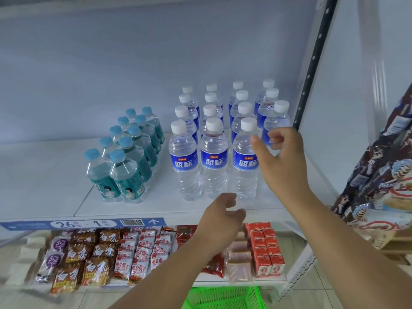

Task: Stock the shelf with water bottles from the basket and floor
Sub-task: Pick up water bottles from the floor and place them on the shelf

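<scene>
Several clear water bottles with blue labels and white caps [214,152] stand in rows on the white shelf [55,175], right of centre. My right hand [281,157] hovers beside the front right bottle [245,159], fingers curled apart, holding nothing. My left hand [223,217] is lower, in front of the shelf edge below the front row, fingers loosely apart and empty. The top of a green basket [225,297] shows at the bottom; its contents are hidden.
Several teal-labelled bottles with light blue caps [124,161] stand left of the water bottles. The lower shelf holds snack packets [93,255] and red cartons [267,248]. A dark upright post [312,70] and hanging snack bags [383,175] border the right.
</scene>
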A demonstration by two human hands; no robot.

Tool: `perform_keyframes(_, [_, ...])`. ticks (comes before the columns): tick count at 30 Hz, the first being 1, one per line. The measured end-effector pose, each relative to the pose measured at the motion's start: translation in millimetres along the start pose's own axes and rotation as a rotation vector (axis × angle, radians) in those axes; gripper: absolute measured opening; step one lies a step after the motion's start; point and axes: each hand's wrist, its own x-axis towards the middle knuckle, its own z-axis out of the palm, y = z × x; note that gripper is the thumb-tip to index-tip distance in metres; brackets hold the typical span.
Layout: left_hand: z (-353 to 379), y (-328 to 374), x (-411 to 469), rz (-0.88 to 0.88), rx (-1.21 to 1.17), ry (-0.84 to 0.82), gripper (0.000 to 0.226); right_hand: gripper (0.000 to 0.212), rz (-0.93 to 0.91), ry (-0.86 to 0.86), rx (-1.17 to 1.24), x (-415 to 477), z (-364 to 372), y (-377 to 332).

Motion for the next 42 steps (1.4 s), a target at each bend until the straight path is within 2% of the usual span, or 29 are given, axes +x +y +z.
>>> perform_keyframes(2, [-6.7, -7.2, -4.2, 0.01, 0.031, 0.021, 0.034, 0.03, -0.06, 0.012, 0.068, -10.5, 1.7, -4.5])
perform_keyframes(4, [-14.6, -14.9, -9.7, 0.008, 0.046, 0.035, 0.019, 0.019, -0.081, -0.05, 0.101, -19.8, 5.9, -10.6])
perform_keyframes(8, [-32.5, -34.6, -22.4, -0.022, 0.068, 0.033, 0.008, 0.011, -0.117, -0.213, 0.114, -40.2, 18.7, -17.4])
perform_keyframes(15, [-66.3, -74.5, -48.3, -0.084, 0.015, 0.02, 0.011, 0.014, -0.079, -0.454, 0.021, -89.5, 51.1, -14.1])
perform_keyframes(22, [-120.1, -139.5, -70.6, -0.081, 0.105, -0.066, 0.006, 0.01, 0.034, -0.668, -0.136, -153.8, 93.7, -22.2])
perform_keyframes(29, [-208.6, -226.4, -108.5, -0.101, 0.113, -0.129, 0.006, 0.009, 0.115, -0.723, -0.214, -237.3, 167.2, -65.8])
perform_keyframes(34, [-257.5, -278.6, -129.2, -0.159, 0.088, -0.186, 0.004, 0.017, 0.154, -0.709, -0.19, -292.6, 211.5, -91.7])
perform_keyframes(42, [-259.6, -338.7, -141.7, -0.29, 0.074, -0.229, 0.007, 0.012, 0.257, -0.786, -0.237, -333.0, 246.6, -87.4])
